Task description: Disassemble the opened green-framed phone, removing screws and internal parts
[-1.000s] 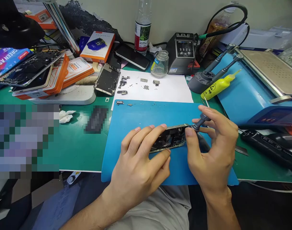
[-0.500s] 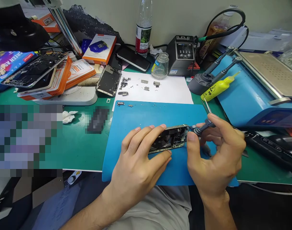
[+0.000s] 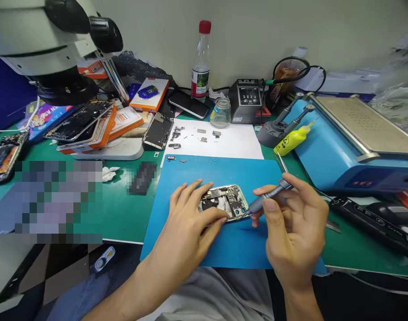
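An opened phone body with bare circuit parts lies flat on the blue mat. My left hand rests on its left part, fingers and thumb pinching its edges to hold it down. My right hand pinches a grey screwdriver whose tip touches the phone's lower right corner.
White paper with small metal parts lies behind the mat. A microscope head hangs at top left over stacked phones and orange boxes. A bottle, glass jar, soldering station, yellow squeeze bottle and blue machine stand behind and right.
The phone went from standing on its edge to lying flat with its inside up. The screwdriver tip came down to its lower right corner. The camera tilted up, showing the microscope.
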`<state>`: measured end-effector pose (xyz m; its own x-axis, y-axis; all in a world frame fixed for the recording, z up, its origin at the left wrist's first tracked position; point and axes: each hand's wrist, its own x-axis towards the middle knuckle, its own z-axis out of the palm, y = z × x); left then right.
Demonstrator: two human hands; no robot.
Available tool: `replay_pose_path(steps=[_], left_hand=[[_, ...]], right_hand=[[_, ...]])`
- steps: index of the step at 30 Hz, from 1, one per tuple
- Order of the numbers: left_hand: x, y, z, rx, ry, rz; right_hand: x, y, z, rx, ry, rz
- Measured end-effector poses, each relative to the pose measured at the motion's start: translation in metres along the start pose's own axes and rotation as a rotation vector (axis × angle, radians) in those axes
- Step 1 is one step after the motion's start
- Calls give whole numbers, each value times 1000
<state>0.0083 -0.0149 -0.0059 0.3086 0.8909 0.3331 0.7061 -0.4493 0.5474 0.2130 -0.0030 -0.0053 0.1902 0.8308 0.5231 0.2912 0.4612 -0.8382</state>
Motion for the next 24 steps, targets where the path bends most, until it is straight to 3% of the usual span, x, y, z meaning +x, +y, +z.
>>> replay_pose_path(steps=[5, 10, 14, 16, 19, 24], left_hand=[[9, 11, -5, 30, 123, 30], [13, 14, -5, 9, 64, 41], [29, 9, -21, 82, 16, 133], [55, 3, -34, 159, -2, 167], [113, -12, -45, 377, -38, 101], [197, -36, -21, 515, -157, 110]], right_hand=[[-2, 1, -1, 51, -31, -96], [-3, 2, 0, 62, -30, -114], [-1, 3, -1, 123, 113, -87], [0, 4, -1, 137, 213, -62], [2, 3, -2, 157, 267, -10], [2, 1, -4, 190, 252, 39]])
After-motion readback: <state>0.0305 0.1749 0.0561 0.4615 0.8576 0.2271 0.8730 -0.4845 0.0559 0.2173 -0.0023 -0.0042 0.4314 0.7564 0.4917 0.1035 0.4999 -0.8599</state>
